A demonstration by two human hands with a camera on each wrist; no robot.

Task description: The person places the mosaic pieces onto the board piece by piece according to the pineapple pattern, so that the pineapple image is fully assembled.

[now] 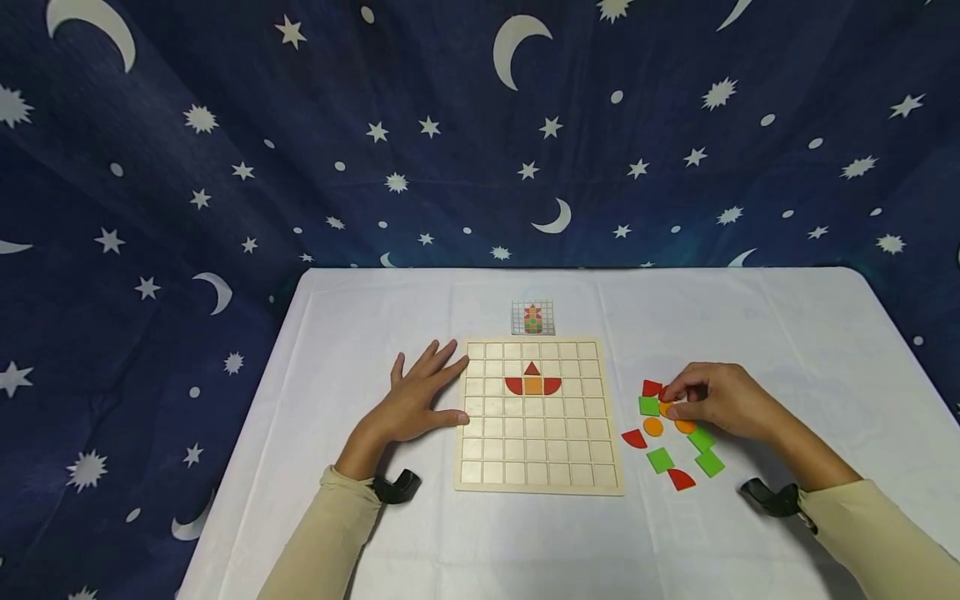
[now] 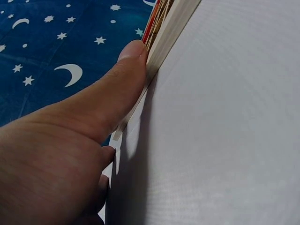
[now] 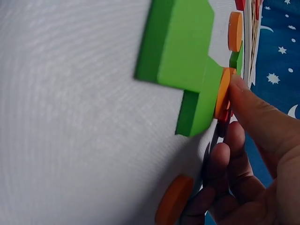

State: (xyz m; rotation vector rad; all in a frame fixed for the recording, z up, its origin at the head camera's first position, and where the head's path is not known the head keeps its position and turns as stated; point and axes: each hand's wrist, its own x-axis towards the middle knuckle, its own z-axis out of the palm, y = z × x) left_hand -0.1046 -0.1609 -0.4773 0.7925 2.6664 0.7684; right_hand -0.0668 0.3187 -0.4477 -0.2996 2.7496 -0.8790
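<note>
Partly cut off, both sleeves [image 1: 322, 533] lie nearest. The right hand [image 1: 723, 400], its grip narrow at an orange disc [image 3: 224, 96] on the table [image 1: 555, 554], covers parts of neighbouring pieces [image 1: 686, 427]; whether it pinches one, I cannot tell. The left hand [image 1: 412, 406], fingers spread wide, touches the pale gridded board [image 1: 536, 481]. There a red triangle [image 1: 532, 369] tops an orange square [image 1: 533, 386]. Beyond, a small card [image 1: 533, 318] is hard to make out.

Cream gridded board [image 1: 540, 454], green squares [image 1: 661, 460], orange discs [image 1: 653, 427], navy star-patterned cloth [image 1: 450, 83]
</note>
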